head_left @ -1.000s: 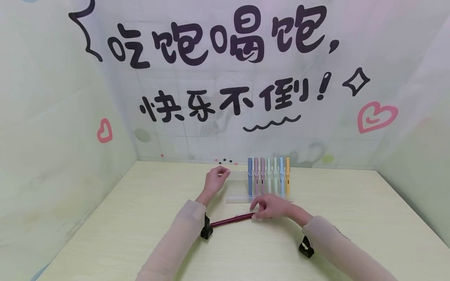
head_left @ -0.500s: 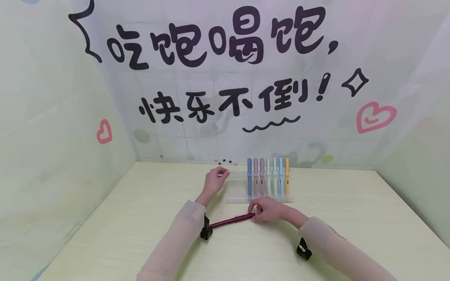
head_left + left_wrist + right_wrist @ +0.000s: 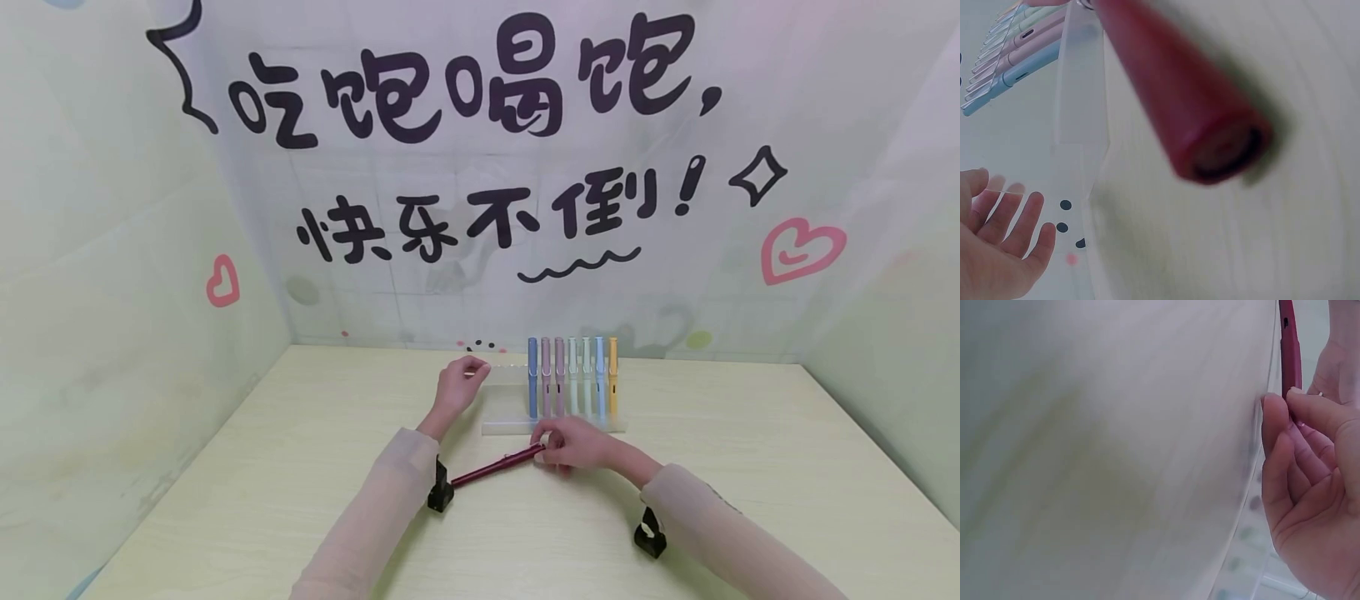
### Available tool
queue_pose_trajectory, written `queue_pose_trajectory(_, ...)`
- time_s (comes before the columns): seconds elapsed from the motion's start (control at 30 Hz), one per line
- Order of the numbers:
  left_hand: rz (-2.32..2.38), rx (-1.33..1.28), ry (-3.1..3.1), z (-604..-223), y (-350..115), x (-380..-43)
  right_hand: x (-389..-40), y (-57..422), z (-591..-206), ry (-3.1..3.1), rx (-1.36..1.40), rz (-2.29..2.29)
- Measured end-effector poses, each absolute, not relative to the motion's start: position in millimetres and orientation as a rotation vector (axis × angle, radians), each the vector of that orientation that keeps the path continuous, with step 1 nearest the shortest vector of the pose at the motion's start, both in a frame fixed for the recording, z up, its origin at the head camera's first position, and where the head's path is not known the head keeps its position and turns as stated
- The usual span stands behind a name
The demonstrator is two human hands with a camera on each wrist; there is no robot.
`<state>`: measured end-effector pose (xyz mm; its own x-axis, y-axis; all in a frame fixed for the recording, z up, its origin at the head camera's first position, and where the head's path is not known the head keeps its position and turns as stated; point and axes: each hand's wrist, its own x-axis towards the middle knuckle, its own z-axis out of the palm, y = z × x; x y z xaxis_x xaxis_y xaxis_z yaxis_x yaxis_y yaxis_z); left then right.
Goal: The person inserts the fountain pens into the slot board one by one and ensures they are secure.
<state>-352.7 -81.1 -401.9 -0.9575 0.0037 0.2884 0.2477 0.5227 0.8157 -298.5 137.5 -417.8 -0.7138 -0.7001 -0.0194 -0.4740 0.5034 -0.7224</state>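
Note:
A dark red pen [image 3: 495,468] slants above the tabletop in front of a clear pen stand [image 3: 504,428]. My right hand [image 3: 576,443] pinches the pen at its right end between thumb and fingers, as the right wrist view also shows. Blurred and close, the other end of the pen [image 3: 1179,94] points at the left wrist camera. My left hand [image 3: 459,387] holds the stand's upper left edge, thumb in front and fingers behind the clear panel. Several capped pens [image 3: 573,379] stand upright in the stand's right part: blue, mauve, pale green, light blue and yellow.
Pale wood-grain tabletop [image 3: 225,467] surrounds the stand. A printed cloth backdrop [image 3: 420,308] rises behind it, with cloth walls on both sides. Black wrist cameras [image 3: 440,487] hang under the sleeves, the left one near the pen's left end.
My right hand has moved slightly left and taken a firmer pinch on the red pen. The pen's right end has risen a little and its clip has turned. My left hand stays put.

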Motion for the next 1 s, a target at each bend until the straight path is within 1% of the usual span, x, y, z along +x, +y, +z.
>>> queue_pose_trajectory(0.3,-1.410,-0.200,-2.515,-403.0,-80.9,-353.2,-303.6,142.4,-421.4,2.321,-0.948,-1.264)
queue_pose_trajectory(0.6,-1.411,-0.210,-2.514,-404.0,-81.8,-353.6,-300.8,140.8,-421.2,2.252,-0.747,-1.517)
queue_pose_trajectory(0.77,-1.413,-0.209,-2.517,-403.9,-81.7,-354.0,-300.4,138.7,-420.4,2.306,-0.685,-1.572)
queue_pose_trajectory(1.0,-1.409,-0.202,-2.515,-403.8,-81.2,-353.8,-299.7,138.5,-419.3,2.299,-0.695,-1.598)
